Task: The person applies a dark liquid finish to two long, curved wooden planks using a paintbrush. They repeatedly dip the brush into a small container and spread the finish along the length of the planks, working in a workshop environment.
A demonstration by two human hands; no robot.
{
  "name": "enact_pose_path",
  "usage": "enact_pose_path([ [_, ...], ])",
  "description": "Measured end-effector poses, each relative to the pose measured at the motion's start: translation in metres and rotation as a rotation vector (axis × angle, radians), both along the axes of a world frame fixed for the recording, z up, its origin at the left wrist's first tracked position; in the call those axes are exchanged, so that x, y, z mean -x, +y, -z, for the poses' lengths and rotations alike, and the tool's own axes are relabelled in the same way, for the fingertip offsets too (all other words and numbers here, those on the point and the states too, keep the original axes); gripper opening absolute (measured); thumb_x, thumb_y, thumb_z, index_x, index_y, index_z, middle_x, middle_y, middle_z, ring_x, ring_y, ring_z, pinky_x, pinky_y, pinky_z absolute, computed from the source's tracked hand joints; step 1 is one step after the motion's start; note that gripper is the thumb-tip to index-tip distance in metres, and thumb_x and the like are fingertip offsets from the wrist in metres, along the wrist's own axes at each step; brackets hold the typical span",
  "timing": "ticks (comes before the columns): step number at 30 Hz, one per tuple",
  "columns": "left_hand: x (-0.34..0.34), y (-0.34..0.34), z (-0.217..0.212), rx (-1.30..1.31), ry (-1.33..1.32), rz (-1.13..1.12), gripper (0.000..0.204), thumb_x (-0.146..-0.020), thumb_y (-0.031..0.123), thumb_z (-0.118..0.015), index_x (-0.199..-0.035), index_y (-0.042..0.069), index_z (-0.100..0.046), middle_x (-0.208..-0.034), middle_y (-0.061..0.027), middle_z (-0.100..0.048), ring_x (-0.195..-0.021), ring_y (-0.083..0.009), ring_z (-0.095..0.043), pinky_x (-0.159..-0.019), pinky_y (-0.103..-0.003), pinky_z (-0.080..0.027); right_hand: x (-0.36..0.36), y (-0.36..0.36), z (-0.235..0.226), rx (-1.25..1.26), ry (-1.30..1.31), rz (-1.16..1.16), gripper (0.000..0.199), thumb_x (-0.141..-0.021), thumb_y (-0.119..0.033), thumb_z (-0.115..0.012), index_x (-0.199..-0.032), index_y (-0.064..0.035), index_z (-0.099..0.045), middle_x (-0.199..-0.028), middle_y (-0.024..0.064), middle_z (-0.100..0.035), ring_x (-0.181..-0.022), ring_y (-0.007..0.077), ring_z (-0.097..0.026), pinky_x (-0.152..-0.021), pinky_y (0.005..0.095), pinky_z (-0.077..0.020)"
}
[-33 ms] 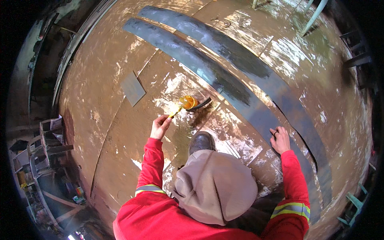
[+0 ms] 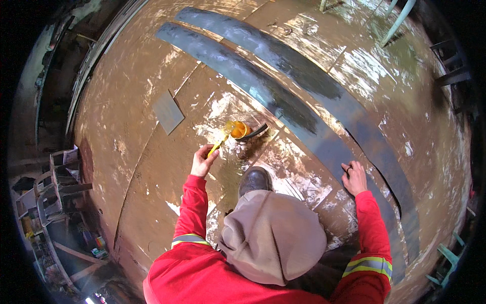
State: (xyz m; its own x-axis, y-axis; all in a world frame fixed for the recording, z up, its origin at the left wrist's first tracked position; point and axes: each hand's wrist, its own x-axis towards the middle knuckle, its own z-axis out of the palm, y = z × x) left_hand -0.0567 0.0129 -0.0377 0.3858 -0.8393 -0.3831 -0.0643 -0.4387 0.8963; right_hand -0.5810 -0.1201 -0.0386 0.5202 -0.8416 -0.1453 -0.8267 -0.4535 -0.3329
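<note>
Floor (image 2: 116, 96): brown, soiled, with a long dark joint (image 2: 135, 169), taken as reference. Right of the joint: white scuffing (image 2: 365, 66); far beyond it, pale legs (image 2: 400, 23) and dark furniture (image 2: 452, 77). Left of the joint: a worn furniture frame (image 2: 76, 188) amid clutter; farther ahead, long narrow boards (image 2: 89, 73). Lighting uneven: floor bright on both sides of the joint, room margins dim.

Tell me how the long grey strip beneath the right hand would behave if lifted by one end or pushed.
The strip would probably sag or flex, as it looks thin and narrow for its length. Its dark patch looks wet, so a grip there might slip. Lying flat on the floor, it seems unlikely to roll.
</note>
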Motion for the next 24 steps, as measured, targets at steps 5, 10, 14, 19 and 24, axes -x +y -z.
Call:
enact_pose_path([
  [5, 0.004, 0.002, -0.002, 0.012, 0.267, -0.035, 0.023, -0.090, 0.010, -0.060, -0.110, 0.010, -0.050, -0.070, 0.0049, -0.049, -0.055, -0.0045, -0.038, -0.048, -0.021, -0.028, -0.001, 0.003, 0.000, -0.002, -0.012, 0.012, 0.033, -0.071, -0.009, -0.058, -0.102, -0.0031, -0.068, -0.094, 0.0129, -0.055, -0.095, 0.0285, -0.051, -0.083, 0.0387, -0.0420],
  [10, 0.012, 0.003, -0.005, 0.063, 0.296, 0.060, 0.027, -0.096, 0.023, -0.049, -0.110, 0.001, -0.057, -0.075, -0.0009, -0.052, -0.062, -0.0076, -0.044, -0.053, -0.022, -0.036, -0.005, 0.004, -0.002, -0.007, -0.006, 0.013, 0.033, -0.071, -0.009, -0.058, -0.102, -0.0028, -0.068, -0.095, 0.0130, -0.055, -0.095, 0.0285, -0.052, -0.084, 0.0383, -0.0423],
  [14, 0.014, 0.004, -0.001, 0.096, 0.298, 0.058, 0.028, -0.096, 0.023, -0.048, -0.109, 0.000, -0.057, -0.073, -0.0010, -0.051, -0.062, -0.0082, -0.045, -0.054, -0.023, -0.036, -0.006, 0.004, -0.002, -0.011, -0.001, 0.009, 0.033, -0.071, -0.009, -0.058, -0.102, -0.0027, -0.067, -0.095, 0.0126, -0.055, -0.095, 0.0284, -0.052, -0.084, 0.0384, -0.0423],
  [19, 0.016, 0.006, -0.003, 0.137, 0.306, 0.009, 0.021, -0.095, 0.017, -0.050, -0.109, 0.002, -0.056, -0.066, 0.0028, -0.046, -0.054, -0.0054, -0.038, -0.049, -0.022, -0.030, -0.004, 0.005, 0.000, -0.002, -0.031, 0.012, 0.032, -0.071, -0.009, -0.058, -0.102, -0.0027, -0.068, -0.094, 0.0125, -0.055, -0.095, 0.0282, -0.052, -0.084, 0.0384, -0.0425],
  [24, 0.022, 0.005, -0.014, 0.121, 0.397, -0.091, 0.015, -0.094, 0.015, -0.052, -0.107, 0.009, -0.053, -0.067, 0.0030, -0.046, -0.054, -0.0040, -0.037, -0.046, -0.020, -0.027, -0.005, 0.005, 0.004, 0.006, -0.026, 0.009, 0.031, -0.071, -0.008, -0.059, -0.100, -0.0023, -0.068, -0.093, 0.0126, -0.055, -0.094, 0.0283, -0.052, -0.083, 0.0384, -0.0426],
])
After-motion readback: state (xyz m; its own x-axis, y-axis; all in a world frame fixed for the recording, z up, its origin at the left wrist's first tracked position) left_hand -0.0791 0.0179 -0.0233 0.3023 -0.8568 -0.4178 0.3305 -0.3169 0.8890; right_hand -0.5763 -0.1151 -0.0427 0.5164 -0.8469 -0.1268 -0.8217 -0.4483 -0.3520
